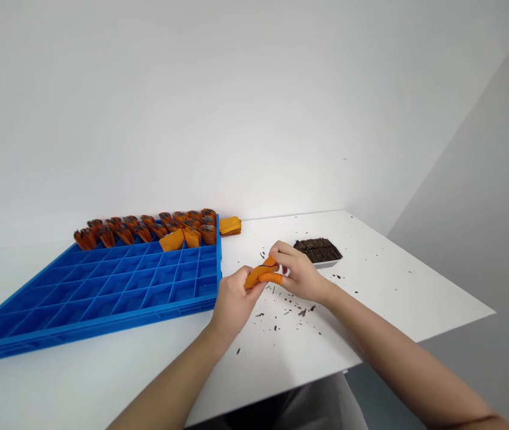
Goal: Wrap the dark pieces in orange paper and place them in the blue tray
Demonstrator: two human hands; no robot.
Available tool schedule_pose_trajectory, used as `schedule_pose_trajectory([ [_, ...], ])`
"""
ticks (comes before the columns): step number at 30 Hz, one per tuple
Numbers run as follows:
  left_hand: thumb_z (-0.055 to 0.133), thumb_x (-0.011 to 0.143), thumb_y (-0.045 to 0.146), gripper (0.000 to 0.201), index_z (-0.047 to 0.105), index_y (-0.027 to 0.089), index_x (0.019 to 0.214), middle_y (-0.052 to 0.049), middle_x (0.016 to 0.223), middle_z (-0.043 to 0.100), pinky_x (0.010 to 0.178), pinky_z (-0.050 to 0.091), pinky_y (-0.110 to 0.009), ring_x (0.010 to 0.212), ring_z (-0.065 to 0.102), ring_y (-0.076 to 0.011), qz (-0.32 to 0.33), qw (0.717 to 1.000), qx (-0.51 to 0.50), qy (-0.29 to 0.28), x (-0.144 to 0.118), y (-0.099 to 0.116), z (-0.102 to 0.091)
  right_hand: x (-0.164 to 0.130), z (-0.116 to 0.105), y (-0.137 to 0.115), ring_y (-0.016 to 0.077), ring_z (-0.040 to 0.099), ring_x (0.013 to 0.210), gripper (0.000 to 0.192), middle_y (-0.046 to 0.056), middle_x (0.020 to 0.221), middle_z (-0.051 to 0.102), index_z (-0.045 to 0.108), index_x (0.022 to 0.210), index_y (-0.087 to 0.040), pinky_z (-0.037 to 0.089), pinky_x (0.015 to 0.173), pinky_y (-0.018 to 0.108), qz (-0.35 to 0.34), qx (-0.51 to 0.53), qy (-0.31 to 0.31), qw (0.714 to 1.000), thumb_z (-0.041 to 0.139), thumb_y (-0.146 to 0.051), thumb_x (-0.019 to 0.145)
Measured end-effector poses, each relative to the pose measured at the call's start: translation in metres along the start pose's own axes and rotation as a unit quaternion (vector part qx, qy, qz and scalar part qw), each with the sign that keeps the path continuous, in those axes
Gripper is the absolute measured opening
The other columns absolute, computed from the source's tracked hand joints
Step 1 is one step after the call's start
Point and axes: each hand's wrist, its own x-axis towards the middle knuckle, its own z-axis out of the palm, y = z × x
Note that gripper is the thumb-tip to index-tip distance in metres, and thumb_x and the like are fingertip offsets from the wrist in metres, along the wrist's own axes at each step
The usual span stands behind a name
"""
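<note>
Over the white table, my left hand [233,301] and my right hand [298,272] together hold one small orange pouch [261,273]. Both pinch it between the fingertips. An orange finger cot covers one right fingertip. Just beyond my right hand sits a small white tray [328,263] filled with dark brown flat pieces [317,248]. To the left lies a blue compartment tray [115,286]. Its far rows hold several filled orange pouches [147,230].
A short stack of empty orange pouches [230,226] rests past the blue tray's far right corner. Dark crumbs [291,310] are scattered on the table under my hands. The table's edge [416,340] runs close on the right, with grey floor beyond. A white wall stands behind.
</note>
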Motion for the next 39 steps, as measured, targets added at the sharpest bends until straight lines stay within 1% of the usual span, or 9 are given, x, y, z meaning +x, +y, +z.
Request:
schedule_pose_trajectory([
  [4,0.074,0.088,0.042,0.023,0.063,0.023,0.091,-0.003,0.087,0.077,0.065,0.053,-0.03,0.078,0.074,-0.022,-0.001,0.999,-0.05,0.011,0.0,-0.003,0.002,0.007,-0.01,0.004,0.0155,0.055,0.079,0.031,0.003,0.091,0.055,0.065,0.084,-0.021,0.045,0.057,0.027,0.001,0.067,0.018,0.998,0.074,-0.048,0.096],
  [7,0.079,0.083,0.036,0.036,0.056,0.023,0.107,-0.008,0.104,0.078,0.071,0.058,-0.033,0.098,0.077,-0.0259,-0.022,0.995,-0.099,0.015,0.0,-0.009,0.006,0.022,-0.025,0.003,0.0143,0.052,0.075,0.028,0.001,0.089,0.054,0.068,0.083,-0.022,0.044,0.058,0.028,0.021,0.086,0.047,0.995,0.077,-0.047,0.094],
  [11,0.074,0.085,0.028,0.038,0.047,0.024,0.113,-0.005,0.099,0.077,0.077,0.057,-0.036,0.091,0.077,-0.0238,-0.007,0.996,-0.086,-0.022,-0.003,-0.015,0.013,0.067,-0.029,-0.008,0.0144,0.048,0.073,0.025,0.001,0.087,0.052,0.07,0.083,-0.023,0.043,0.063,0.03,-0.018,0.059,0.028,0.998,0.075,-0.044,0.096],
  [14,0.069,0.088,0.026,0.035,0.046,0.025,0.114,-0.002,0.091,0.076,0.079,0.054,-0.037,0.088,0.075,-0.0237,0.02,0.996,-0.068,-0.058,-0.007,-0.013,0.013,0.117,-0.003,-0.017,0.0157,0.052,0.079,0.024,0.001,0.088,0.055,0.067,0.08,-0.02,0.044,0.071,0.031,-0.084,0.029,-0.027,0.996,0.076,-0.036,0.095],
  [19,0.068,0.089,0.03,0.035,0.047,0.025,0.116,-0.004,0.093,0.076,0.068,0.049,-0.034,0.083,0.072,-0.0251,0.012,0.994,-0.042,-0.102,-0.01,-0.006,0.005,0.202,0.065,-0.01,0.0164,0.057,0.084,0.008,0.004,0.1,0.063,0.072,0.085,-0.018,0.041,0.074,0.029,-0.131,-0.057,-0.154,0.978,0.07,-0.011,0.089],
  [21,0.067,0.089,0.032,0.035,0.048,0.024,0.118,-0.005,0.095,0.075,0.064,0.046,-0.033,0.079,0.071,-0.0244,0.002,0.993,-0.043,-0.106,-0.01,-0.005,0.002,0.228,0.091,-0.004,0.0162,0.059,0.086,0.016,0.005,0.104,0.065,0.074,0.09,-0.016,0.042,0.077,0.028,-0.151,-0.074,-0.205,0.964,0.065,-0.003,0.087],
  [24,0.067,0.089,0.033,0.036,0.049,0.024,0.119,-0.006,0.095,0.075,0.06,0.045,-0.033,0.077,0.071,-0.0248,-0.003,0.994,-0.045,-0.1,-0.009,-0.007,0.0,0.255,0.124,0.005,0.0165,0.06,0.087,0.014,0.005,0.104,0.066,0.075,0.092,-0.015,0.04,0.077,0.028,-0.149,-0.13,-0.235,0.952,0.068,-0.004,0.086],
  [30,0.069,0.085,0.031,0.039,0.049,0.023,0.118,-0.006,0.092,0.076,0.06,0.044,-0.034,0.079,0.071,-0.0274,-0.026,0.994,-0.051,-0.088,-0.009,-0.009,0.001,0.271,0.163,0.013,0.0182,0.059,0.093,0.007,0.007,0.109,0.069,0.076,0.097,-0.016,0.035,0.072,0.028,-0.14,-0.202,-0.241,0.939,0.071,-0.018,0.092],
  [39,0.07,0.084,0.03,0.039,0.049,0.022,0.117,-0.007,0.092,0.075,0.059,0.043,-0.034,0.079,0.071,-0.0279,-0.049,0.994,-0.059,-0.073,-0.01,-0.008,0.001,0.267,0.164,0.002,0.0182,0.058,0.091,0.015,0.004,0.11,0.071,0.073,0.097,-0.02,0.026,0.064,0.031,-0.169,-0.251,-0.245,0.921,0.061,-0.012,0.092],
])
